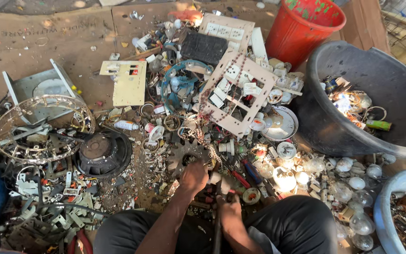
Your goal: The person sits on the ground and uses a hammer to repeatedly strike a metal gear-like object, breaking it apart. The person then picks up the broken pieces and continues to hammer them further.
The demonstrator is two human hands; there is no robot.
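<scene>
While your left hand [193, 178] presses closed on a small white part [214, 178], its shape is lost in scrap. Your right hand [230, 212] wraps a dark handle [218, 235], cut off below. Bulbs [348, 188] crowd the right; a black speaker [102, 153] sits left.

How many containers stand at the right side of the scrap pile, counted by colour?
Red bucket: 1
Dark grey tub: 1
Light blue basin: 1
Total: 3
</scene>
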